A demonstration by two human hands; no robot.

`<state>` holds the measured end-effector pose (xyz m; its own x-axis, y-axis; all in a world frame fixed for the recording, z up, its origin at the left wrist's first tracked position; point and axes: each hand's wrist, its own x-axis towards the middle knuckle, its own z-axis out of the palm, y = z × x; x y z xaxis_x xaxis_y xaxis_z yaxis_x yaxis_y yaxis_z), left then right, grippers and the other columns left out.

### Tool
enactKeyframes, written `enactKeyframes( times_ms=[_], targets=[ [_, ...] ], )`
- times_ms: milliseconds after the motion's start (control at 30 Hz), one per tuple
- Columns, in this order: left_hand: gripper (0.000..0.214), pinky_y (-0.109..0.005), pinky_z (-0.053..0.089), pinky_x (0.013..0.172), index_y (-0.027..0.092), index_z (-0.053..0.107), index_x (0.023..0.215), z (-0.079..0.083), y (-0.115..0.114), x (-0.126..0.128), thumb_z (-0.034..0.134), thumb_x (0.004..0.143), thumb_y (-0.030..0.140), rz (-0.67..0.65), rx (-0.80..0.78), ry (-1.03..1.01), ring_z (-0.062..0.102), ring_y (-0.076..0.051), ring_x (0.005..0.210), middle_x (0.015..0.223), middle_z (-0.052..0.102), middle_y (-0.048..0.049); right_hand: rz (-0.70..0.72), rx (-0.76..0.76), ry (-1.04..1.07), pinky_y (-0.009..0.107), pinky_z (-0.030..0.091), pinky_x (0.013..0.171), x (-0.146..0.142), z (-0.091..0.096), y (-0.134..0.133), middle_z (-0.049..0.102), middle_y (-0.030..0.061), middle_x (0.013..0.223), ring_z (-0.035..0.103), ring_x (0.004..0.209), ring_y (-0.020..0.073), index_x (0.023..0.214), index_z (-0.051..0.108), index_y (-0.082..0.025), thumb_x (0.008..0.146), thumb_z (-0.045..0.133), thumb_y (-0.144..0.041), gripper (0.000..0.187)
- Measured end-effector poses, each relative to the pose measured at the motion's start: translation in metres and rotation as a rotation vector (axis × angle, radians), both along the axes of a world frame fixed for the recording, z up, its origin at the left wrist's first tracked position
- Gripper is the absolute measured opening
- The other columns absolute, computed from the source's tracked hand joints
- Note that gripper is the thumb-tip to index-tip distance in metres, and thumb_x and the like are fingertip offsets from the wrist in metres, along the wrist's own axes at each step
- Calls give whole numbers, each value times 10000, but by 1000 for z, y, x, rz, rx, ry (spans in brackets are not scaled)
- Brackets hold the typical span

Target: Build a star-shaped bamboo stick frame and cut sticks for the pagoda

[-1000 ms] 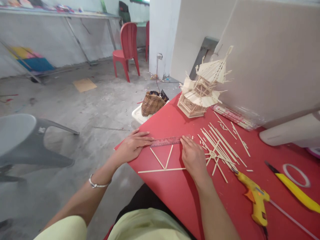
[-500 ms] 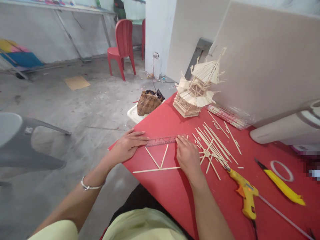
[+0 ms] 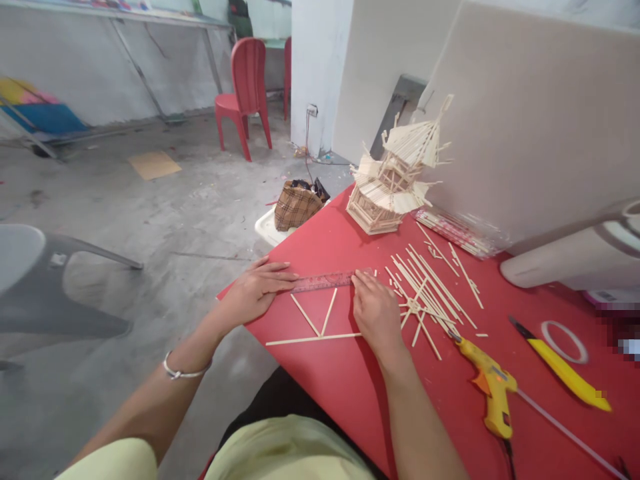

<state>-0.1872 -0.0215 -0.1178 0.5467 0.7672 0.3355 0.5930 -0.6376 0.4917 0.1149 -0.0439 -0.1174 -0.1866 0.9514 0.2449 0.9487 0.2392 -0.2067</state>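
A clear pinkish ruler (image 3: 325, 281) lies flat on the red table (image 3: 350, 387). My left hand (image 3: 257, 290) rests flat on its left end, fingers stretched out. My right hand (image 3: 376, 313) presses its fingertips on the ruler's right end. Below the ruler three thin wooden sticks (image 3: 320, 323) lie between my hands: two form a V, and a long one lies across beneath them.
Several loose sticks (image 3: 427, 293) are scattered right of my right hand. A stick-built model house (image 3: 395, 180) stands at the back. A yellow glue gun (image 3: 487, 387), a yellow knife (image 3: 563, 367) and a tape ring (image 3: 565, 341) lie right. A grey chair (image 3: 55, 287) stands on the left.
Between one second ago and half a second ago my view shifted slightly, moving everything a little left in the picture. My hands and the ruler have stayed where they were.
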Motion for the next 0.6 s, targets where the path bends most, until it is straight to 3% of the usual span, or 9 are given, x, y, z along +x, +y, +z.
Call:
enactKeyframes(
  times_ms=[600],
  targets=[
    [500, -509, 306, 1217, 343, 759, 1172, 2, -1, 1, 447, 889, 73, 10, -22, -23, 574, -217, 1340, 1246, 740, 25, -23, -7, 13, 412, 426, 1089, -1, 6, -1, 669, 78, 1370, 599, 1300, 233, 1255, 708, -161, 947, 460, -107, 400]
  ],
)
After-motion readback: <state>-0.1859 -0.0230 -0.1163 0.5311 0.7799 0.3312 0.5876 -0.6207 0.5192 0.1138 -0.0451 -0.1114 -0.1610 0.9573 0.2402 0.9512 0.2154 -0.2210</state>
